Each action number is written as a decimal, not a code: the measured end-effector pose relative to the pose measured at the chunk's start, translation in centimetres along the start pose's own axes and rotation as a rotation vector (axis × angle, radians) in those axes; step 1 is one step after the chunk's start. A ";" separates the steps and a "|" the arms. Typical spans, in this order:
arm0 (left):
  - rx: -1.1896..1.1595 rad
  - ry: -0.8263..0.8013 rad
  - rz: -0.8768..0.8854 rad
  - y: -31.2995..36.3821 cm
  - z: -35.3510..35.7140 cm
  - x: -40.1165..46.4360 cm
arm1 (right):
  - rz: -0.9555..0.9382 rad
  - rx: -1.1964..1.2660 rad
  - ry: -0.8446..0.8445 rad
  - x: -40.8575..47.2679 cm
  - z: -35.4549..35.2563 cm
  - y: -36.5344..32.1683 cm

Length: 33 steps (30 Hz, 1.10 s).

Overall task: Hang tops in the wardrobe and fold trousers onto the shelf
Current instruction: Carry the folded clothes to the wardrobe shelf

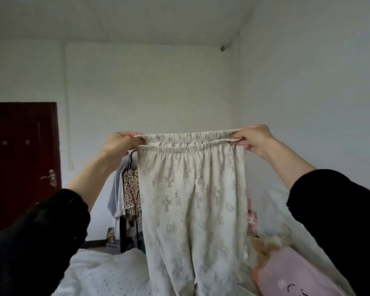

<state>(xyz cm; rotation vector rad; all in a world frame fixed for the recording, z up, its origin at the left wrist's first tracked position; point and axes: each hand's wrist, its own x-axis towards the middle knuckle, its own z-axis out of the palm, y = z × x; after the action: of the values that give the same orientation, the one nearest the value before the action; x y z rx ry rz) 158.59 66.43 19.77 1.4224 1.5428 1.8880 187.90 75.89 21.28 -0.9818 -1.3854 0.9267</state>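
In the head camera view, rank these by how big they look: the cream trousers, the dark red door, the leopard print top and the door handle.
1. cream trousers, though nearness inflates them
2. dark red door, partly cut off
3. leopard print top, partly hidden
4. door handle

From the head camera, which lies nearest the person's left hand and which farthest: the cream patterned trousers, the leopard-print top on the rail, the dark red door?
1. Cream patterned trousers: their waistband is gripped in the left hand.
2. Leopard-print top: hanging just below that hand, behind the trousers.
3. Dark red door: far left, against the wall.
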 end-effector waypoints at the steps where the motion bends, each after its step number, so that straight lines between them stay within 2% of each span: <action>1: 0.015 0.001 0.035 1.3 -0.3 0.5 | -0.045 0.028 0.001 -0.1 -0.1 -1.4; 4: -0.053 0.004 0.118 4.4 -1.2 1.7 | -0.189 0.062 -0.029 -0.5 -0.5 -5.0; 8: -0.087 0.062 0.253 6.5 -1.6 1.9 | -0.318 -0.103 -0.132 -0.4 -1.6 -7.5; 10: 0.033 0.088 0.367 6.4 -1.9 1.5 | -0.416 -0.350 -0.105 -0.2 -1.9 -7.6; 12: 0.254 0.065 0.502 5.2 -2.2 0.6 | -0.527 -0.609 -0.055 -0.4 -1.7 -6.9; 14: 0.487 -0.009 0.562 2.8 -2.5 -0.2 | -0.533 -0.653 -0.075 -0.4 -1.5 -5.3; 17: 0.587 -0.153 0.525 -1.3 -2.9 -1.5 | -0.418 -0.617 -0.166 -0.5 -1.5 -2.2; 21: 0.395 -0.348 0.417 -4.6 -3.2 -4.1 | -0.306 -0.572 -0.239 -1.6 -1.3 1.4; 25: 0.449 -0.519 0.291 -5.0 -3.4 -5.3 | -0.261 -0.566 -0.262 -2.6 -0.7 3.1; 29: 0.454 -0.548 0.227 -4.3 -3.8 -5.7 | -0.252 -0.525 -0.269 -2.9 -0.7 3.5; 33: 0.641 -0.631 0.232 -4.7 -3.4 -6.7 | -0.269 -0.507 -0.260 -2.6 -0.4 3.6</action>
<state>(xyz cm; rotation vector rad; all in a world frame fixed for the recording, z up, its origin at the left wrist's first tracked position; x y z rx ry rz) 157.26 61.24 12.64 2.2608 1.7442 0.8683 188.52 74.62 17.04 -1.0321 -1.9790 0.5188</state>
